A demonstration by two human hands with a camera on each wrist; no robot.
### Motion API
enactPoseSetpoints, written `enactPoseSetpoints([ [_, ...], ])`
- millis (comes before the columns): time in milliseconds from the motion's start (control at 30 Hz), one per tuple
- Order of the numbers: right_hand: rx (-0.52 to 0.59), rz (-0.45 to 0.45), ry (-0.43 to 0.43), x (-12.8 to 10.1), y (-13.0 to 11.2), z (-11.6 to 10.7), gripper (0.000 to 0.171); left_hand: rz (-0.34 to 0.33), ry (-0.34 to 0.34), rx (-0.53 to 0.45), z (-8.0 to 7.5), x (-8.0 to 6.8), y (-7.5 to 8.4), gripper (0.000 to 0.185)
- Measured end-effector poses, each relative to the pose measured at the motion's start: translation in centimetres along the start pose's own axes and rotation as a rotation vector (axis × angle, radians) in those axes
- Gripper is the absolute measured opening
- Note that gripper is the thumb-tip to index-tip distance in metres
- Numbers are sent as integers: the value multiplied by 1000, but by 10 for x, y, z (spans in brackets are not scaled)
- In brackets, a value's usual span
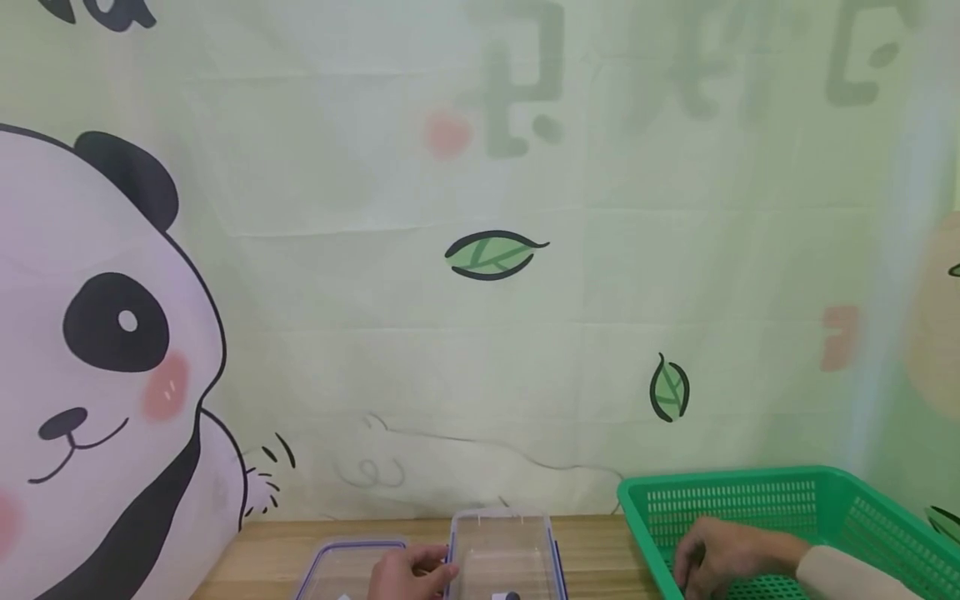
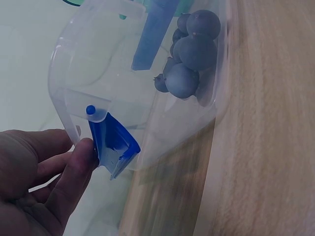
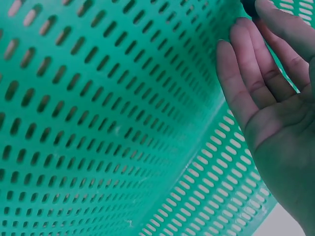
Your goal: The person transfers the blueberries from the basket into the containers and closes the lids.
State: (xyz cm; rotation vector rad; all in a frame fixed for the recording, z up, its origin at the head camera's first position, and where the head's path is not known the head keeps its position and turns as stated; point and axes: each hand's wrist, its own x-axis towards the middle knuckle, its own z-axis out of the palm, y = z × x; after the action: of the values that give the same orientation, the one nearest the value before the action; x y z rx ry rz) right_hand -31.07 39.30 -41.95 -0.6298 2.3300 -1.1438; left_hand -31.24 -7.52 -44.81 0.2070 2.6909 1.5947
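Observation:
A clear plastic container (image 1: 501,542) with blue latches stands at the table's middle. My left hand (image 1: 408,573) is at its left side; in the left wrist view, thumb and fingers pinch the rim beside a hanging blue latch (image 2: 115,142). Several round blue-grey pieces (image 2: 197,51) lie clustered inside the container. My right hand (image 1: 723,554) reaches down into a green perforated basket (image 1: 645,517). At the top edge of the right wrist view, its thumb and forefinger pinch a small dark thing (image 3: 250,7), mostly cut off by the frame.
Left of the container lies a clear plastic piece with a blue rim (image 1: 360,544), partly behind my left hand. Wooden tabletop (image 1: 592,542) shows between container and basket. A pale printed cloth (image 1: 375,333) with a panda and leaves hangs right behind the table.

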Motion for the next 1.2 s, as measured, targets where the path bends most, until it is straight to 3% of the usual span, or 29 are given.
enactPoseSetpoints([
  [467,16,-63,217,-16,-26,-29,14,9,-1,-14,0,-1,0,31],
  [767,-77,-126,428,-31,-83,-40,22,-10,17,-28,2,-2,3,29],
  [933,-124,-149,541,-37,-114,-29,22,-2,28,-25,3,-3,4,28],
  [1200,-141,-149,651,-37,-157,15,24,12,39,-43,2,-4,4,29],
])
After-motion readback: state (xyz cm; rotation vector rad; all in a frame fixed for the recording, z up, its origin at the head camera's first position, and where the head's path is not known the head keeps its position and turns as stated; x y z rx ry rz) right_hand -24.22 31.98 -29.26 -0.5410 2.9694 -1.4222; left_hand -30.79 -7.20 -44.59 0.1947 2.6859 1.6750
